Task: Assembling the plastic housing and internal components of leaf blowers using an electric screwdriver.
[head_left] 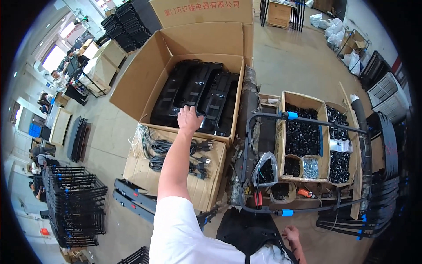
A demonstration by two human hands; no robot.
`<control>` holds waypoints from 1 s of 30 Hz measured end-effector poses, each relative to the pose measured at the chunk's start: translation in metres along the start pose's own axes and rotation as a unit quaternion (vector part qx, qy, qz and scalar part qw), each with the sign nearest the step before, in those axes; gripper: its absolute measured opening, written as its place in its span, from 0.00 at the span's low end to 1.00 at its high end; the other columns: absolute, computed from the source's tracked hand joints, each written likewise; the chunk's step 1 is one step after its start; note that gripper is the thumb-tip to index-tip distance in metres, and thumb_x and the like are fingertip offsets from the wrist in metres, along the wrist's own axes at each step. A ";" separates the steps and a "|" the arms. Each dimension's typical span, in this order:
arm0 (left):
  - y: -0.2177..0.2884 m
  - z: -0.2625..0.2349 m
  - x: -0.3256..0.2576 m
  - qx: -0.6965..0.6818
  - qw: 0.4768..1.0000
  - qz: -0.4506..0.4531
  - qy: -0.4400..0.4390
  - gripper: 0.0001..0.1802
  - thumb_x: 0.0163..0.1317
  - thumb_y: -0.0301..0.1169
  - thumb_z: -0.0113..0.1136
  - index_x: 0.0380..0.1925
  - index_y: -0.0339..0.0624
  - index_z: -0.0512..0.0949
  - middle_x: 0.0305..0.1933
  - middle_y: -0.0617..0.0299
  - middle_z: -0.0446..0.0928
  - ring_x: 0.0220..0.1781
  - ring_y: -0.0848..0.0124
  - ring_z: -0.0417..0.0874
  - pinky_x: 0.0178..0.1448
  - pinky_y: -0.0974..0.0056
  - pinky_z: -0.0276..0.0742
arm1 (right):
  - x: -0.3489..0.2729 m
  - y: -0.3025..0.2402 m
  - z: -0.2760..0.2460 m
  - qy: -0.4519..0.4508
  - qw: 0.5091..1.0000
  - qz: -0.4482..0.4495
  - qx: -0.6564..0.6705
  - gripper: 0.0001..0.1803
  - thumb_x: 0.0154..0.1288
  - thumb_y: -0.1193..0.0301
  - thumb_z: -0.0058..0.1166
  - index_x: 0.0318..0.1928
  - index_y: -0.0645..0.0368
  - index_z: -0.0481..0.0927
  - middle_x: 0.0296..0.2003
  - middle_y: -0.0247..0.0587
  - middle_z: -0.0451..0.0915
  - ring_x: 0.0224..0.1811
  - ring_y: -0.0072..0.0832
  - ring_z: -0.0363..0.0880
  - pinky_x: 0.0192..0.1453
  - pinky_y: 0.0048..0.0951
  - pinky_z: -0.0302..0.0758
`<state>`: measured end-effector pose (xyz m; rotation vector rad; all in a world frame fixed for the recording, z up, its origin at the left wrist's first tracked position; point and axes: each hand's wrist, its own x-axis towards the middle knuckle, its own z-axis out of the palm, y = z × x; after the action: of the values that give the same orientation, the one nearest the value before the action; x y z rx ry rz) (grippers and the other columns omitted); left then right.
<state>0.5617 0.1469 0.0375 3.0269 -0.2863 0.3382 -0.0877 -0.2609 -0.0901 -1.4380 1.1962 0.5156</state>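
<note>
My left arm stretches forward over a large cardboard box [206, 39], and my left hand [190, 119] is at the near side of the glossy black plastic panels [193, 88] inside. Its fingers are extended with the thumb apart, and it holds nothing I can see; whether the fingertips touch a panel, I cannot tell. Beneath that forearm, coiled black power cords [200, 165] with plugs lie on a closed carton [211, 193]. My right hand [290, 234] hangs low near my body, empty, its fingers loosely bent and apart, below a black tubular frame [244, 163] with blue tape.
The frame rests over a workbench holding a bin of small black parts [301, 132], a compartment of silver screws [310, 167] and an orange-handled tool [306, 192]. Stacked black frames [74, 202] stand at left, more [382, 154] at right. People work at the far left.
</note>
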 end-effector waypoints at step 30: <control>0.037 -0.348 -0.066 -0.223 0.891 0.101 0.382 0.09 0.72 0.35 0.64 0.37 0.41 0.78 0.30 0.52 0.82 0.32 0.52 0.85 0.35 0.54 0.79 | -0.159 -0.358 -0.006 0.093 0.717 -0.649 -0.237 0.23 0.60 0.79 0.62 0.57 0.64 0.79 0.57 0.53 0.79 0.61 0.49 0.77 0.68 0.42 0.72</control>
<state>0.4180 0.1575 0.3633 2.1980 -0.5153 1.2302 0.1607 -0.2628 0.2128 -2.3851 -0.0822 -0.3770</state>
